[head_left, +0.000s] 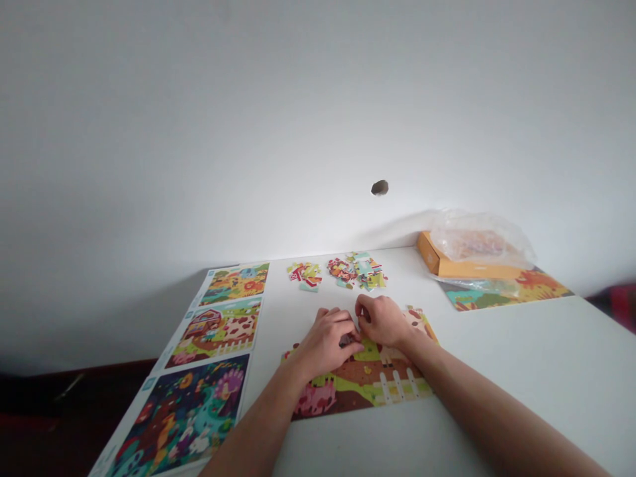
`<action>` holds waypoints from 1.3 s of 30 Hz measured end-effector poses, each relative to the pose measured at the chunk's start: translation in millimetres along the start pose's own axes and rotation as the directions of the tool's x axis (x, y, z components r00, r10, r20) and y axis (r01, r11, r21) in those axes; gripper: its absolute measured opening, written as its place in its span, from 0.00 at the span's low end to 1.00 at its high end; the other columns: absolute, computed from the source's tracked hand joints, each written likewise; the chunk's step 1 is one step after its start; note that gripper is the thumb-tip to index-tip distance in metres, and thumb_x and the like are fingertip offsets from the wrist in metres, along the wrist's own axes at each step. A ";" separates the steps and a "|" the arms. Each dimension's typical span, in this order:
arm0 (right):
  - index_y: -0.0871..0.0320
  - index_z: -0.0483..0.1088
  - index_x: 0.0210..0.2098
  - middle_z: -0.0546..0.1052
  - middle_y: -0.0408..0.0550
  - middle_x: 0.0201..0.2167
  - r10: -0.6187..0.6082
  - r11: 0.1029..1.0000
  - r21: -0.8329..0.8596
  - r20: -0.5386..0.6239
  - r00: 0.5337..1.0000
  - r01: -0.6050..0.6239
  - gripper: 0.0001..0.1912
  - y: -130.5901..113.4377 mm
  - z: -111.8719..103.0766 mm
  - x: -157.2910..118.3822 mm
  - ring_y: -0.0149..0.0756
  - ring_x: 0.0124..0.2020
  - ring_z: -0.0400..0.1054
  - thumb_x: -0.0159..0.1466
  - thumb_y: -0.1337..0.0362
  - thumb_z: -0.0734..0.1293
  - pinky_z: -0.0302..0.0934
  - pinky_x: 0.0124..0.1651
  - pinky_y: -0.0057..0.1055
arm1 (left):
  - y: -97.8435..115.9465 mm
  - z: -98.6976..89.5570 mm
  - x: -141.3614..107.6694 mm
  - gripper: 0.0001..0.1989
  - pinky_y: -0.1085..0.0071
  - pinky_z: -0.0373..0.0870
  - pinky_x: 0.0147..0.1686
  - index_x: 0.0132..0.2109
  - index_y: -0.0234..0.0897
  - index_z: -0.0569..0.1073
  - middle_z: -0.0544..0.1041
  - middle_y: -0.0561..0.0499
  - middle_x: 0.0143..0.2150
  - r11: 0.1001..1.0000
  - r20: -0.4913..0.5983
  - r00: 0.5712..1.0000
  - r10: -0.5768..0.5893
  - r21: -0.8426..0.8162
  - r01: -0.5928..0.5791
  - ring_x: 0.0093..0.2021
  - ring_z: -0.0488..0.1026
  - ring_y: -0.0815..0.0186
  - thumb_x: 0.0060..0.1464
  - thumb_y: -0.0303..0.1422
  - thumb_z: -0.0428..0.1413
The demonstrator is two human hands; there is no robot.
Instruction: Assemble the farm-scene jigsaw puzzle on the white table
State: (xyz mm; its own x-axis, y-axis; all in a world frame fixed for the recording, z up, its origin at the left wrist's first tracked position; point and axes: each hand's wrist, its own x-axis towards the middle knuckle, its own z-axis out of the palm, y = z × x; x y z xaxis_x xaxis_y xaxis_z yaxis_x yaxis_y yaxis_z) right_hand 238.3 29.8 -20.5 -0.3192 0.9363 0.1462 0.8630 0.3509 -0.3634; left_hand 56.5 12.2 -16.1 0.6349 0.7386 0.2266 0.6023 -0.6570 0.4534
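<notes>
Head view: orange cardboard box (472, 266) under clear plastic bag (479, 238) on desk (521, 351).
Left hand (325, 344), right hand (380, 320): fingers (365, 306) curled together, touching farm jigsaw puzzle (360, 381).

Three picture sheets (216, 330) lie left on the white table (527, 358); far right, an orange box (447, 267) sits under a clear plastic bag (479, 238)

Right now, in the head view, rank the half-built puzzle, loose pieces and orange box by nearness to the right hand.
1. Half-built puzzle: directly beneath the right hand.
2. Loose pieces: straight ahead on the table.
3. Orange box: farther ahead, off to the right.
</notes>
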 end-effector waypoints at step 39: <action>0.49 0.56 0.64 0.62 0.49 0.63 -0.183 0.982 -0.058 -0.027 0.983 0.181 0.29 2.4 4.9 6.2 0.55 0.67 0.41 0.64 0.56 0.62 0.31 0.63 0.58 | -12.7 10.5 3.2 0.05 0.63 0.64 0.43 0.34 0.40 0.73 0.75 0.48 0.37 0.932 -0.406 0.865 -0.294 0.079 0.354 0.43 0.70 0.59 0.56 0.30 0.53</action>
State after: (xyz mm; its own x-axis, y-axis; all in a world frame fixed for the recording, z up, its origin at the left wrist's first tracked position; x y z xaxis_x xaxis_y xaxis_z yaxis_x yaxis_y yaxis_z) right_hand 236.5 36.5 -25.0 -0.4609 0.8558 0.2348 0.8121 0.5134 -0.2774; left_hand 56.0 21.3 -30.2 0.1762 0.8936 0.4127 0.8242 -0.3631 0.4344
